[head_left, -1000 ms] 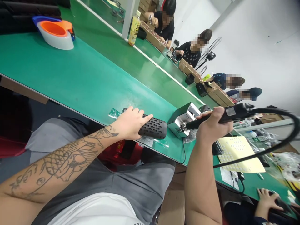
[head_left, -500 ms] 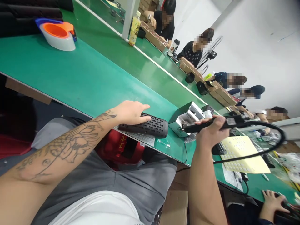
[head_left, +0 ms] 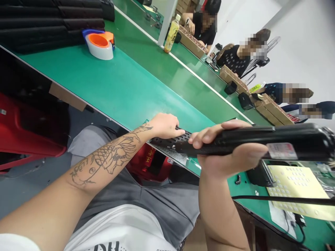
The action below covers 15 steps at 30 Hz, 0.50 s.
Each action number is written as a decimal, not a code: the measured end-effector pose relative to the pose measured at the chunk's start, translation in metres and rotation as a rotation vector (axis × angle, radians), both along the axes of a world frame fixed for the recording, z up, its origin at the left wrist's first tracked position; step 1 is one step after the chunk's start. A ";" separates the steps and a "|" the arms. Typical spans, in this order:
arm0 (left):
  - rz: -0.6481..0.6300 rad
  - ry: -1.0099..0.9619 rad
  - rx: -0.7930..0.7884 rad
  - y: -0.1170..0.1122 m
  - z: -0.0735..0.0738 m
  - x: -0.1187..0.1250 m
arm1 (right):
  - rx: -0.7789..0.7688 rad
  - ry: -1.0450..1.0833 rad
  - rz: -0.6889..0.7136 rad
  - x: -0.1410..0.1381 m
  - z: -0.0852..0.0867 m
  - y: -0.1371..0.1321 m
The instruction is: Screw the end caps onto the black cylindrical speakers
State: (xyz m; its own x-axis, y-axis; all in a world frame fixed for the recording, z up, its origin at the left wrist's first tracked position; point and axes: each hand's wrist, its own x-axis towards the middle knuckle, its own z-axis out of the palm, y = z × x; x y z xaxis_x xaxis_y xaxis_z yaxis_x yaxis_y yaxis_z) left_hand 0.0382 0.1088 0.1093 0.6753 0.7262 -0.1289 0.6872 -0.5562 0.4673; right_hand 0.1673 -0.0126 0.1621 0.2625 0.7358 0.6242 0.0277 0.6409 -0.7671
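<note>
Holding slotted black tube (head_left: 180, 140) on near edge of green bench (head_left: 141, 92) w/ our L hand (head_left: 166, 126): fingers bent over top, can't tell if spread. Our R hand (head_left: 222, 148) wraps black power tool (head_left: 243, 139), fingers curled round, thumb along side. Tool's front end meets tube in view; can't tell if touching. Tape roll (head_left: 101, 50) toward bench's L end, beside black stack (head_left: 52, 24).

The cylinder (head_left: 171, 142) is placed at the near edge of the table (head_left: 131, 92) — between the tape dispenser (head_left: 99, 53), left, and the sheet (head_left: 300, 188), right.
</note>
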 end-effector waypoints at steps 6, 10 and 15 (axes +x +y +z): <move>-0.054 -0.041 -0.028 0.008 -0.010 0.001 | -0.048 -0.052 -0.004 -0.028 -0.013 0.023; -0.062 -0.078 -0.073 0.013 -0.017 0.002 | -0.072 -0.041 -0.021 -0.035 -0.017 0.030; -0.049 -0.114 -0.168 0.010 -0.010 0.001 | -0.067 -0.063 -0.001 -0.037 -0.020 0.034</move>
State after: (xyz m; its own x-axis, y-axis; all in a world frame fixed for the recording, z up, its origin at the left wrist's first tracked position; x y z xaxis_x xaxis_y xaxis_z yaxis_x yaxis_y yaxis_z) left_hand 0.0388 0.1193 0.0990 0.7263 0.6670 -0.1662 0.5989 -0.4954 0.6292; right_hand 0.1305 0.0215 0.1421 0.2247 0.7764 0.5888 0.0776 0.5880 -0.8051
